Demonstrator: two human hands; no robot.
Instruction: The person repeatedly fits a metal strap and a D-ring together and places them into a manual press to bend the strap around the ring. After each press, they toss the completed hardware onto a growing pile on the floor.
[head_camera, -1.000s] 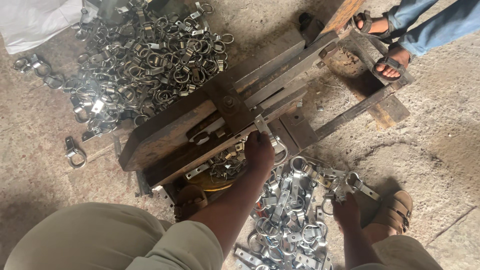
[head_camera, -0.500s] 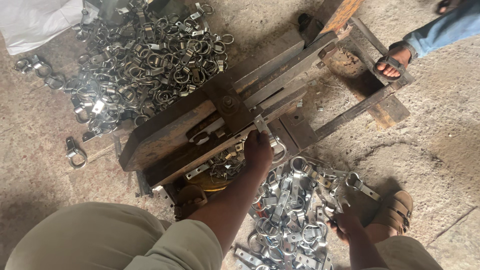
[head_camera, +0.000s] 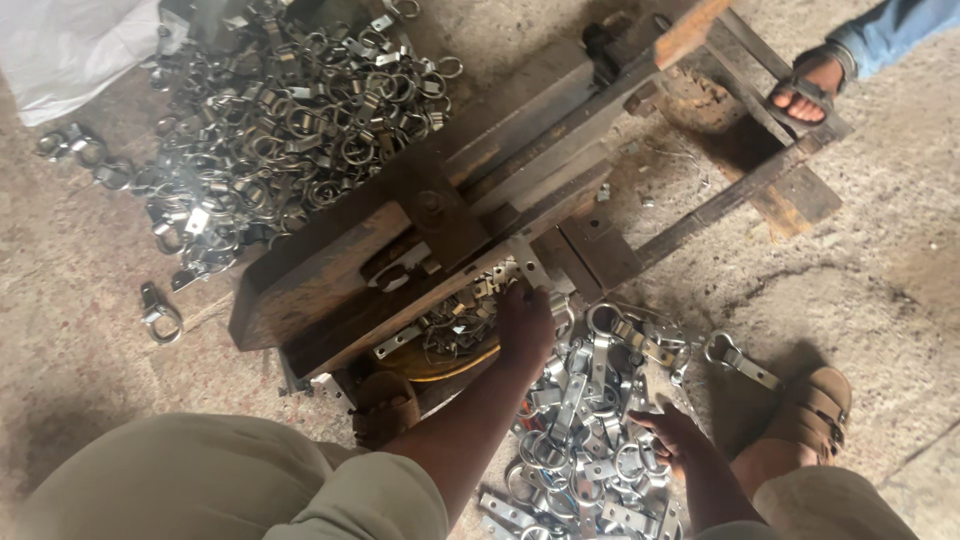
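Below the middle of the frame, the left hand (head_camera: 525, 320) is laid on a small bright metal clamp (head_camera: 537, 272) at the near edge of a heavy rusty press (head_camera: 420, 230). The fingers are curled over the piece, though whether they are clamped on it cannot be told from above. The clamp is a flat stamped strip of shiny plated steel; its long axis runs from upper left to lower right, along the slant of the press jaws.

The press itself is built of dark, pitted steel bars and a weathered wooden handle (head_camera: 690, 30), its long body stretching diagonally from lower left to upper right.

Lower right, the right hand (head_camera: 675, 435) is rested on a heap of loose clamps (head_camera: 590, 430) spread on the floor, fingers bent and slightly apart among the ringed, silvery pieces; no single piece is seen gripped.

A second, larger pile of clamps (head_camera: 290, 120), duller and tangled, is seen at upper left beside a white sack (head_camera: 70, 50). The concrete floor (head_camera: 880, 260) is rough and dusty. At the upper right corner another person's sandalled foot (head_camera: 812, 82) is set on the press frame.
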